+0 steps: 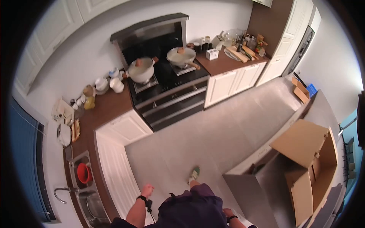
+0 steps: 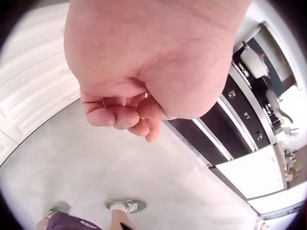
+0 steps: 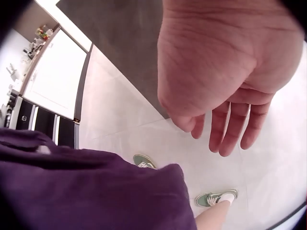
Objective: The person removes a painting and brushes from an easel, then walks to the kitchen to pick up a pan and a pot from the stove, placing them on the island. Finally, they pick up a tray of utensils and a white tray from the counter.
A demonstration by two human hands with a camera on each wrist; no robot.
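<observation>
Brown cardboard box (image 1: 301, 141), open, flaps spread, beside a grey surface (image 1: 247, 193), white lower cabinet (image 1: 117, 167), under a brown countertop (image 1: 108, 108)

The head view's bottom edge cuts off the purple garment (image 1: 190, 211). Lids (image 1: 140, 67) hide the pots' (image 1: 143, 77) insides; bottles (image 1: 251, 41) on the far counter (image 1: 218, 67) are too small to identify.

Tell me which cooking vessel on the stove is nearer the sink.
The deeper pot, with two short side handles; the shallower pan has one long handle.
</observation>
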